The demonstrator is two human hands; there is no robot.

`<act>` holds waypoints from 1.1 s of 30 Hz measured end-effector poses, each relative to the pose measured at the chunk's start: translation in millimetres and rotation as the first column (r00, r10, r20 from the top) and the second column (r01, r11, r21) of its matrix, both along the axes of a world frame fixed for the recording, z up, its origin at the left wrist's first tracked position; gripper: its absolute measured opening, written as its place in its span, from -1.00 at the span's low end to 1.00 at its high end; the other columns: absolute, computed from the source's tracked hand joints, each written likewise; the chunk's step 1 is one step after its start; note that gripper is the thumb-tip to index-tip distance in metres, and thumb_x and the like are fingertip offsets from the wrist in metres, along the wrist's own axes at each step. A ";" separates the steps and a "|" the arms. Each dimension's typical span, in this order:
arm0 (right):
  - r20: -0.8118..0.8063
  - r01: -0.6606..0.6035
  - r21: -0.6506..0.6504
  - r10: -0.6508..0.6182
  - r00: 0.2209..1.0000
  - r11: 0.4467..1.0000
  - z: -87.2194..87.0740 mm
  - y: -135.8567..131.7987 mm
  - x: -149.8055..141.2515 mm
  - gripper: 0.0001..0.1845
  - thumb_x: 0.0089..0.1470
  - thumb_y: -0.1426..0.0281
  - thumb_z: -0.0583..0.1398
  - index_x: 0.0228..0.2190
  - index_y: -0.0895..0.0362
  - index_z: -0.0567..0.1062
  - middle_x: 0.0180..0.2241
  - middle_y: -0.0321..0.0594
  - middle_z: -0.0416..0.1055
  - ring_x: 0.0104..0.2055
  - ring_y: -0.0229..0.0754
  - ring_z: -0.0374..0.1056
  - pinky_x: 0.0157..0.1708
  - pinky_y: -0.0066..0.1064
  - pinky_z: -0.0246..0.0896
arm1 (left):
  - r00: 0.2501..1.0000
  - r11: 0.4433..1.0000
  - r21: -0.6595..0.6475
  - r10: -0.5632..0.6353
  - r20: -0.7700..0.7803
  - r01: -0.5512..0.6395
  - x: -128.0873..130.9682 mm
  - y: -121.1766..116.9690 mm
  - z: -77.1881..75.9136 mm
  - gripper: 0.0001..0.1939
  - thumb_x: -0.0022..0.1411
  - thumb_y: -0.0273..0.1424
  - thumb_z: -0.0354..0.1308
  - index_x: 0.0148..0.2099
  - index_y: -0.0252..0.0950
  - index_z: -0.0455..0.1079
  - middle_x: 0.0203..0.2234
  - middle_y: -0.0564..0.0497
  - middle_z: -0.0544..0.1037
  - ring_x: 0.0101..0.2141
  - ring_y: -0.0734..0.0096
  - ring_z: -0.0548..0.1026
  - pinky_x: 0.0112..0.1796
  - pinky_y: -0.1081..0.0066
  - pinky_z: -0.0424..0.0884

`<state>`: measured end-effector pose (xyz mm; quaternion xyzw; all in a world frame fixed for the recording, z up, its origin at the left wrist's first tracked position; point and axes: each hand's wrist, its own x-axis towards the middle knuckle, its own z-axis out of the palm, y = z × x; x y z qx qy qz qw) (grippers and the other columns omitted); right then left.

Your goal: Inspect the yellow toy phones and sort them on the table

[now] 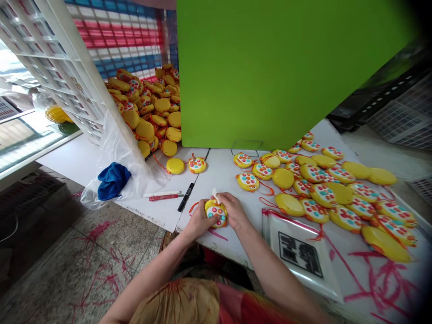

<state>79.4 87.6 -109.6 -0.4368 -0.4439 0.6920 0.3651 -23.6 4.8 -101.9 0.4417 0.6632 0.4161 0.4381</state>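
Near the table's front edge, a yellow toy [216, 213] with a white face and coloured buttons is gripped by my left hand [199, 221], thumb across its front. My right hand [232, 210] pinches a small white cloth or tissue [215, 194] against the toy's upper rim. An orange cord shows beside my left fingers. Left of my hands lie a black marker [185, 197] and a red pen [164, 197], with a white pen next to it. Many similar yellow toys [313, 210] are spread to the right.
A white crate [72, 67] on its side holds a heap of yellow toys [158, 108]. A large green board [270, 76] stands behind my hands. A blue cloth [113, 181] rests on clear plastic at left. Clear plastic bags [303, 252] and pink strips [381, 279] lie at right.
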 end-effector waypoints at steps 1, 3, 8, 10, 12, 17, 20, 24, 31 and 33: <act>-0.024 -0.015 -0.024 0.015 1.000 1.000 0.5 1.2 3.5 -0.70 -0.23 0.15 0.30 -0.54 0.11 0.41 -0.49 -0.21 0.51 -0.43 -0.11 0.41 -0.42 -0.30 0.29 | 1.000 1.000 0.002 -0.005 0.012 0.005 -0.9 -0.2 -1.1 -0.47 -0.01 -0.35 0.22 0.02 -0.30 0.16 -0.21 -0.04 0.46 -0.25 0.35 0.44 -0.23 0.37 0.36; -0.064 -0.047 -0.060 0.043 0.997 0.997 1.1 2.9 10.5 -0.68 -0.25 0.14 0.31 -0.53 0.11 0.41 -0.43 -0.16 0.53 -0.37 -0.07 0.43 -0.39 -0.27 0.30 | 1.000 1.000 0.008 -0.013 0.023 0.013 -2.8 -0.4 -3.3 -0.47 -0.01 -0.33 0.22 0.02 -0.29 0.16 -0.22 -0.04 0.46 -0.26 0.34 0.44 -0.24 0.37 0.36; -0.085 -0.162 0.000 0.162 0.983 0.987 2.3 0.8 16.2 -0.71 -0.20 0.17 0.31 -0.51 0.11 0.43 -0.42 -0.23 0.52 -0.40 -0.16 0.40 -0.39 -0.34 0.27 | 0.999 0.999 0.036 -0.017 0.034 0.016 -5.0 0.1 -8.6 -0.45 -0.01 -0.29 0.24 0.02 -0.30 0.17 -0.21 -0.06 0.46 -0.25 0.33 0.44 -0.24 0.35 0.37; -0.016 -0.181 0.112 0.183 0.983 0.977 2.6 -1.3 14.0 -0.74 -0.18 0.20 0.32 -0.50 0.11 0.45 -0.39 -0.27 0.51 -0.41 -0.21 0.37 -0.38 -0.38 0.25 | 0.999 0.999 0.040 0.005 0.049 -0.007 -5.5 0.1 -10.8 -0.44 -0.01 -0.29 0.25 0.01 -0.32 0.18 -0.22 -0.06 0.46 -0.25 0.33 0.44 -0.23 0.34 0.37; 0.064 -0.176 0.216 0.166 0.984 0.960 1.6 -3.1 12.1 -0.76 -0.15 0.21 0.31 -0.47 0.11 0.46 -0.37 -0.28 0.51 -0.41 -0.23 0.36 -0.38 -0.40 0.25 | 0.996 0.999 0.041 0.028 0.090 -0.031 -6.1 -0.4 -12.3 -0.44 -0.02 -0.29 0.27 0.01 -0.33 0.19 -0.23 -0.06 0.47 -0.26 0.33 0.45 -0.23 0.33 0.38; 0.018 -0.109 0.172 0.107 0.994 0.979 -6.7 -3.7 15.2 -0.72 -0.10 0.16 0.27 -0.44 0.08 0.38 -0.43 -0.26 0.51 -0.40 -0.17 0.41 -0.39 -0.36 0.29 | 0.974 0.999 0.020 0.032 0.222 -0.037 -7.7 -2.1 -10.1 -0.45 -0.05 -0.32 0.30 -0.02 -0.31 0.21 -0.25 -0.06 0.49 -0.26 0.32 0.46 -0.23 0.32 0.41; -0.037 -0.077 0.116 0.082 0.996 0.990 -9.3 4.2 18.6 -0.69 -0.10 0.14 0.26 -0.42 0.07 0.33 -0.39 -0.22 0.53 -0.32 -0.11 0.45 -0.33 -0.29 0.33 | 0.964 0.999 -0.009 0.035 0.263 -0.034 -7.5 -1.8 -6.6 -0.43 -0.07 -0.31 0.32 -0.01 -0.28 0.20 -0.24 -0.04 0.50 -0.24 0.31 0.47 -0.23 0.32 0.43; 0.152 -0.017 0.270 -0.025 0.988 0.963 -5.4 26.1 24.1 -0.64 -0.08 0.10 0.22 -0.33 0.10 0.36 -0.27 -0.11 0.51 -0.21 -0.05 0.44 -0.20 -0.16 0.32 | 0.926 1.000 -0.019 0.022 0.378 -0.016 -6.6 -2.7 -4.4 -0.38 -0.07 -0.27 0.32 0.00 -0.23 0.13 -0.17 -0.06 0.46 -0.24 0.28 0.49 -0.30 0.29 0.48; 0.349 -0.109 0.491 -0.080 0.934 0.865 8.1 24.3 34.7 -0.49 0.01 0.07 0.14 -0.07 0.09 0.41 -0.04 -0.05 0.39 0.00 0.02 0.29 0.03 -0.09 0.14 | 0.841 0.999 0.009 0.038 0.540 -0.051 -6.5 -2.6 -3.7 -0.31 -0.07 -0.23 0.32 0.03 -0.23 0.05 -0.12 -0.10 0.42 -0.25 0.26 0.51 -0.35 0.23 0.53; 0.274 -0.221 0.351 0.125 0.954 0.910 8.8 12.1 35.4 -0.46 0.04 0.08 0.13 0.01 0.09 0.34 -0.15 -0.11 0.45 -0.11 -0.04 0.37 -0.05 -0.15 0.23 | 0.821 0.996 0.029 0.051 0.569 -0.082 -5.1 1.2 0.0 -0.34 0.00 -0.18 0.26 0.06 -0.23 0.03 -0.09 -0.13 0.40 -0.26 0.27 0.51 -0.37 0.26 0.53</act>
